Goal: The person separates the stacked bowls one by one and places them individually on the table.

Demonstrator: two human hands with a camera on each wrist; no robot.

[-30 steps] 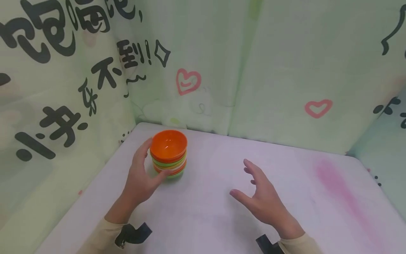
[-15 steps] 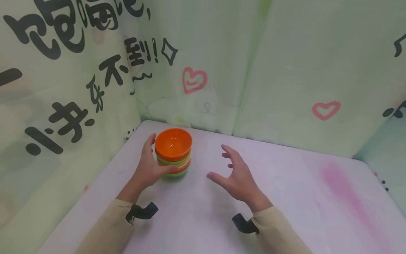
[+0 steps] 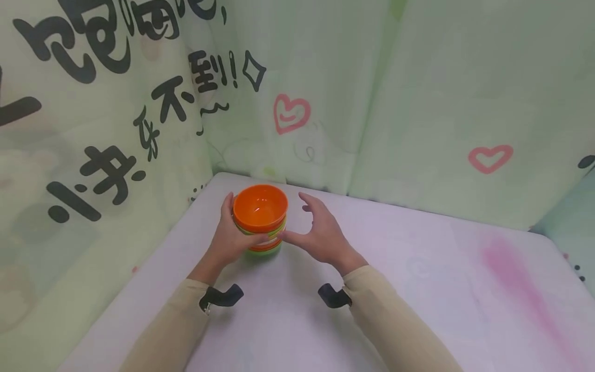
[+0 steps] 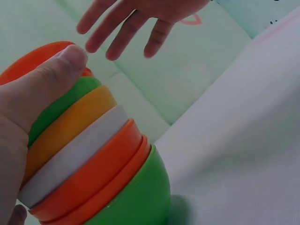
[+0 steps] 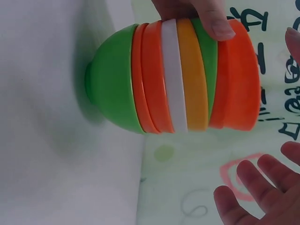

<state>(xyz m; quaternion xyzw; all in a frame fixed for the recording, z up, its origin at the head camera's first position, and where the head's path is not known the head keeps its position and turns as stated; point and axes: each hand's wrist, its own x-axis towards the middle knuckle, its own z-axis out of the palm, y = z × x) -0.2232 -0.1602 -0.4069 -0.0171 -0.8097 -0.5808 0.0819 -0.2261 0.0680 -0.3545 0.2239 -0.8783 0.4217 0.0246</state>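
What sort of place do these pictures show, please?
Probably an indoor table area, screened off: a pale table, light green curtain-like hangings behind and beside it, and a stack of coloured bowls. I cannot see beyond the hangings.

head: fwd+dn, wide | wrists: close, opp. sides | shared: bowls (image 5: 173,77)

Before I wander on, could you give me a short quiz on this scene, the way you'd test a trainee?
1. Which hand grips the stack of bowls, left or right?
2. What colour is the bottom bowl?
A) White
B) Green
C) Yellow
3. True or false: the right hand is open beside the stack.

Key:
1. The left hand.
2. B.
3. True.
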